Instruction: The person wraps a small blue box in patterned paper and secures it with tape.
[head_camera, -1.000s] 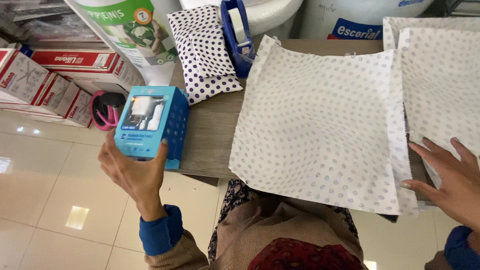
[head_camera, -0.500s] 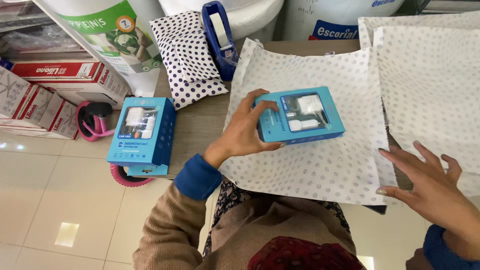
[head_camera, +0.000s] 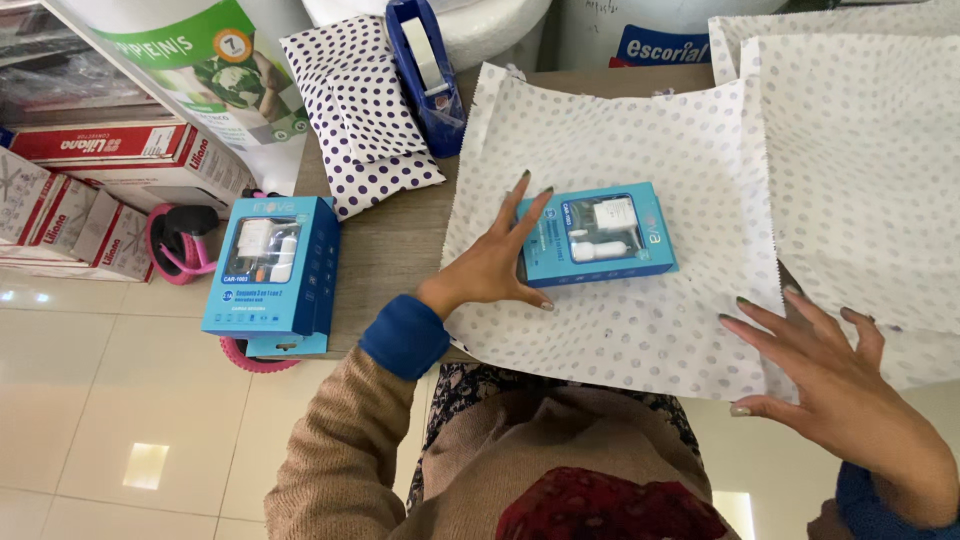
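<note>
Head view, left hand: the left hand (head_camera: 492, 262) lies spread and flat on the dotted wrapping sheet (head_camera: 640, 330), fingers extended, its fingertips against the left short end of the blue charger box (head_camera: 597, 234); it grips nothing.
Right hand: the right hand (head_camera: 850, 385) is open with fingers splayed, at the near right corner of the same sheet, fingertips on or just above the paper edge; whether they press down cannot be told. It holds nothing.
Box position: the blue charger box rests flat, window side up, near the middle of the sheet, just right of the left hand and well left of the right hand.
Long axis: it runs left to right, tilted slightly.
Nearer hand: the left, touching; the right is well apart.
Sheet: it covers the wooden table (head_camera: 400, 250), its near edge hanging over the table's near side.
Further out, right: a second dotted sheet (head_camera: 860, 170) overlaps on the far right.
Further out, left: a second blue box (head_camera: 268, 265) sits at the table's left edge; a dark-dotted wrapped parcel (head_camera: 365, 115) and a blue tape dispenser (head_camera: 425, 70) lie at the far side.
</note>
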